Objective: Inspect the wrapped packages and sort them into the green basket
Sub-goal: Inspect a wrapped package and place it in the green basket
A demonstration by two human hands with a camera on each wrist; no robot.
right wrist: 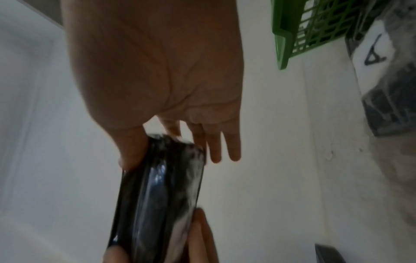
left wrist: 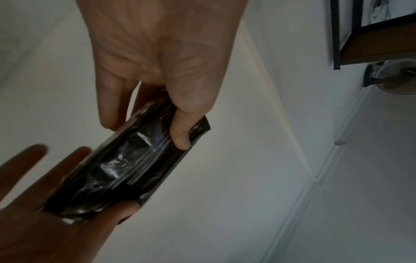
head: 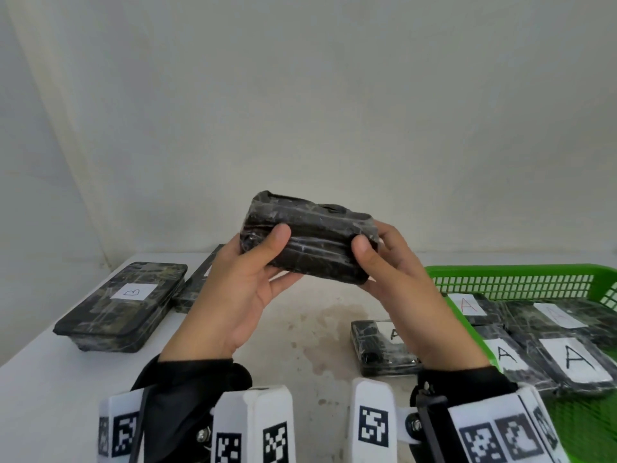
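White table [head: 300,329] below me; both my left hand [head: 240,289] and right hand [head: 400,289] grip the package [head: 310,242] by its ends, raised left of the basket [head: 514,279].

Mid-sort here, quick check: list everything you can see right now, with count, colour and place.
Held package: one, black, shiny wrap, no label visible, raised above the table between both hands.
B package: one, black, white label, table left.
Package behind it: one, black, mostly hidden by the left hand.
A package on table: one, black, beside the basket.
A packages in basket: at least four, black, white labels.
Green basket: one, table right.
Table: one, white, stained centre.
Left hand: grips held package's left end.
Right hand: grips its right end.
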